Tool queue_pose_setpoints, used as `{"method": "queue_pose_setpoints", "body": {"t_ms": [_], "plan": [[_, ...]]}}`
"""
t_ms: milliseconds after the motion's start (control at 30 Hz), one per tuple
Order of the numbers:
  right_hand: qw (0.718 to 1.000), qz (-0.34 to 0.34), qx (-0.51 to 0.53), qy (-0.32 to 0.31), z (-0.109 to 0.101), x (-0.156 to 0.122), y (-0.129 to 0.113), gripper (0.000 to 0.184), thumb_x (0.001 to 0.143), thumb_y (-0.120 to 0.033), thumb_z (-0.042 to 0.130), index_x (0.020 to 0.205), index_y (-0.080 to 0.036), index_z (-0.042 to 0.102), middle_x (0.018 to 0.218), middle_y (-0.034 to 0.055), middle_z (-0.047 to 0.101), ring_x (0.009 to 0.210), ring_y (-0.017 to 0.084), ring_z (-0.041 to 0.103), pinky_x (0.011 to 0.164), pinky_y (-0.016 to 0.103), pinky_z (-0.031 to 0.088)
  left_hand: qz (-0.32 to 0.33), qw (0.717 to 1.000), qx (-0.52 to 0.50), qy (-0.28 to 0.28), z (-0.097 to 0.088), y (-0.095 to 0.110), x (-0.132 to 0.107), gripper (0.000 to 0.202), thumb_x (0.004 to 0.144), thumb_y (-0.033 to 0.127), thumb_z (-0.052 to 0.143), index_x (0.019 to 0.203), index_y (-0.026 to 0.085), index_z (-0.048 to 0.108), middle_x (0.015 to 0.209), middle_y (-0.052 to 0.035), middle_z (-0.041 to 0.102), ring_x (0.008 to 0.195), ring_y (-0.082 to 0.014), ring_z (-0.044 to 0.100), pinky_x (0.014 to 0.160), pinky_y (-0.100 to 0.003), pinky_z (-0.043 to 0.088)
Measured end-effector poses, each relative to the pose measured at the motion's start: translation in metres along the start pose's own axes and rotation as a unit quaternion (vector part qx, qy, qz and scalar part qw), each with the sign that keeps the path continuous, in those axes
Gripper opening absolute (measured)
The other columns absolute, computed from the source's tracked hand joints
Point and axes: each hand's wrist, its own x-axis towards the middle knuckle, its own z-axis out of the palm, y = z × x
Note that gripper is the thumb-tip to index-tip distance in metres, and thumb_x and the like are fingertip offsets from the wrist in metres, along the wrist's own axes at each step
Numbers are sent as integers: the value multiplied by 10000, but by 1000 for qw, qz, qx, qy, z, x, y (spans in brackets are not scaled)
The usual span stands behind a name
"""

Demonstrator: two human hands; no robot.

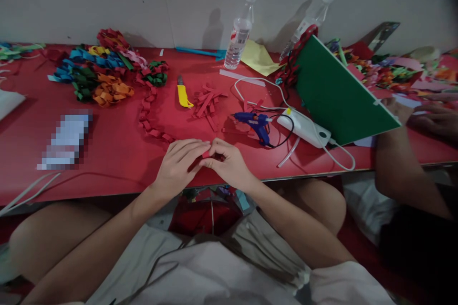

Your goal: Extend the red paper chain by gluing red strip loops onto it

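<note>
Both my hands meet at the front edge of the red table [118, 152]. My left hand [179, 164] and my right hand [229, 162] pinch a small red paper strip [206, 154] between their fingertips, at the near end of a red paper chain [147, 114]. The chain runs back to a heap of coloured paper chains [103, 74]. A pile of cut red strips [207, 102] lies just beyond my hands. To the right of that pile a blue glue gun [255, 124] rests on the table.
A yellow utility knife [183, 95], two water bottles [239, 33], a white power strip [304, 127] with cables and a green board [336, 93] lie further back. Another person's arm [404, 171] and hand [436, 121] are at the right.
</note>
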Motion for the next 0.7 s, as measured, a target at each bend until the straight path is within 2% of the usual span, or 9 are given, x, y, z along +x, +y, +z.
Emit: {"method": "queue_pose_setpoints", "body": {"t_ms": [133,367,500,600,700], "plan": [[1000,-4,3,7,1,-1,3,428,820,-473,739,603,-181,513,664,-37,459,621,109,419,579,254,321,11,1000,4,1,0,2,0,371,896,141,647,1257,210,595,1156,-66,732,1086,-212,656,977,-382,479],[1000,12,-11,17,2,2,7,330,775,-468,786,702,-183,636,680,-37,492,609,105,419,576,254,334,-7,1000,7,19,1,2,0,396,889,131,649,1272,201,582,1176,-74,723,1095,-209,643,997,-371,489],[999,-32,-16,24,1,3,9,347,826,-449,744,642,-182,618,691,-22,515,677,127,471,639,267,375,0,1000,20,-15,0,2,-1,433,908,155,625,1329,213,542,1219,-74,708,1124,-220,632,1008,-383,465],[996,-77,-53,-12,2,0,4,356,860,-411,719,602,-184,626,664,-18,525,712,141,480,696,287,386,-5,999,35,-32,-2,2,-1,531,906,229,639,1405,176,467,1328,-124,646,1219,-258,583,1025,-400,429],[990,-112,-64,-60,2,-3,-6,367,866,-379,722,573,-183,619,642,-22,528,688,135,459,692,290,377,-34,998,30,-43,-2,0,0,543,898,284,631,1402,166,465,1326,-143,640,1224,-278,578,1008,-403,409]]}}
